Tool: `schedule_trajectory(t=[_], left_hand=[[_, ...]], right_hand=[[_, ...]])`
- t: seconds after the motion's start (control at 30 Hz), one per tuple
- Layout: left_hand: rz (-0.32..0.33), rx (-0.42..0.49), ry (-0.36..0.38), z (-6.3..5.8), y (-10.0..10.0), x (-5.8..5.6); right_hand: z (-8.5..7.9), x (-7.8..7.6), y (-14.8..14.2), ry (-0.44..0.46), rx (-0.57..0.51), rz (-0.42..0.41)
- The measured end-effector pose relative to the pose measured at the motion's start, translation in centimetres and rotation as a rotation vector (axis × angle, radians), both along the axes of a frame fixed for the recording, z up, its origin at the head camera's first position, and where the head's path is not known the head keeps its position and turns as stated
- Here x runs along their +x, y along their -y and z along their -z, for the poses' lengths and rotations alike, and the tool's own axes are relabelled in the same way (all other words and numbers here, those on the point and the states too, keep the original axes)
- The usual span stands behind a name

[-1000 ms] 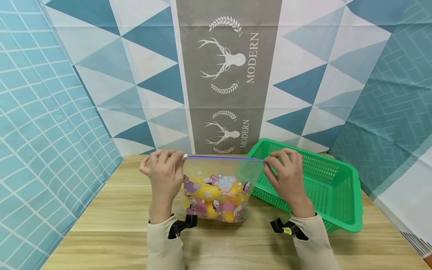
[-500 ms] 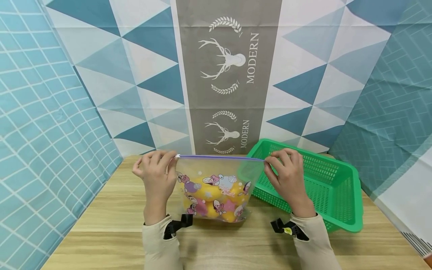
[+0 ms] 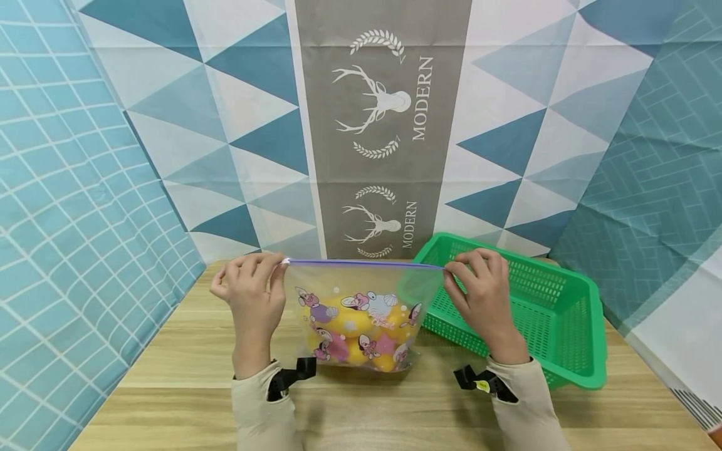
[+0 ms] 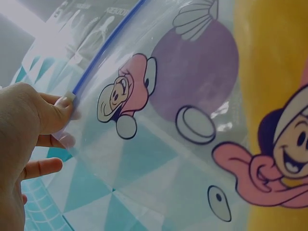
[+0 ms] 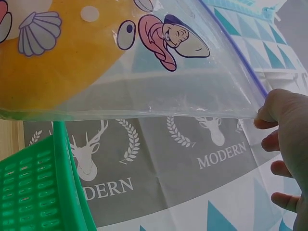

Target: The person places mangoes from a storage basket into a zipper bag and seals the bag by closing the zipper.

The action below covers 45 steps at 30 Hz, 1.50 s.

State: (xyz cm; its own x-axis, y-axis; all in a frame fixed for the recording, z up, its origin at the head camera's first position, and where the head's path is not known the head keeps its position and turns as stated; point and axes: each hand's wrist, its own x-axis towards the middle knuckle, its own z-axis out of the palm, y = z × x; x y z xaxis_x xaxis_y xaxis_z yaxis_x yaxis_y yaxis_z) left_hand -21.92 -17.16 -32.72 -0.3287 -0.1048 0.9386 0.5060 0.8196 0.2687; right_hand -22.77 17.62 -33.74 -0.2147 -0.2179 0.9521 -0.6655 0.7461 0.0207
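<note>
A clear zip bag point(image 3: 361, 313) printed with cartoon characters and shells stands upright on the wooden table, with several yellow rounded things point(image 3: 344, 322) inside. Its blue-violet zip strip point(image 3: 366, 262) runs taut across the top. At the left end, my left hand point(image 3: 251, 288) pinches the small white slider point(image 4: 70, 96) and the bag's corner between thumb and forefinger. My right hand point(image 3: 482, 294) pinches the opposite top corner; in the right wrist view its other fingers point(image 5: 281, 168) are held away from the bag.
A green plastic basket point(image 3: 592, 326) with perforated walls stands behind and to the right, partly hidden by the right hand and the bag. Patterned cloth point(image 3: 389, 156) hangs at the back. The wooden table point(image 3: 169, 376) extends to both sides. Black camera mounts point(image 3: 290, 376) sit on both wrists.
My left hand has slid leftward along the top of the bag with the slider, and more of the zip strip shows. The right hand has stayed almost still at its corner.
</note>
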Motion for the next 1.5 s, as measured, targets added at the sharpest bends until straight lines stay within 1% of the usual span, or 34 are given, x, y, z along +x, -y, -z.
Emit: schedule_trajectory(t=[0.2,0.4,0.63,0.77,0.9,1.03,1.13,1.33,1.5], left_hand=[[-0.008,0.0,0.004,0.04,0.3,0.05],[0.0,0.007,0.015,0.02,0.39,0.11],[0.012,0.017,0.01,-0.02,0.29,0.07],[0.042,0.037,0.002,0.0,0.21,-0.04],[0.107,0.065,0.004,0.03,0.24,-0.14],[0.192,0.089,0.021,0.0,0.31,-0.23],[0.229,0.104,0.049,0.03,0.37,-0.25],[0.261,0.16,0.13,0.22,0.44,-0.07],[0.29,0.201,0.175,0.26,0.52,-0.05]], right_hand=[[0.03,0.01,-0.06,0.002,0.0,0.0],[0.04,0.04,-0.01,0.004,-0.003,-0.002],[0.07,-0.06,0.02,0.005,-0.005,-0.001],[0.09,-0.09,0.05,0.005,-0.012,-0.001],[0.18,-0.15,0.11,0.017,-0.018,-0.013],[0.38,-0.21,0.14,0.074,-0.039,-0.059],[0.63,-0.17,0.15,0.142,-0.077,-0.104],[0.87,0.25,0.38,0.282,-0.166,-0.137],[0.86,0.52,0.62,0.384,-0.25,-0.161]])
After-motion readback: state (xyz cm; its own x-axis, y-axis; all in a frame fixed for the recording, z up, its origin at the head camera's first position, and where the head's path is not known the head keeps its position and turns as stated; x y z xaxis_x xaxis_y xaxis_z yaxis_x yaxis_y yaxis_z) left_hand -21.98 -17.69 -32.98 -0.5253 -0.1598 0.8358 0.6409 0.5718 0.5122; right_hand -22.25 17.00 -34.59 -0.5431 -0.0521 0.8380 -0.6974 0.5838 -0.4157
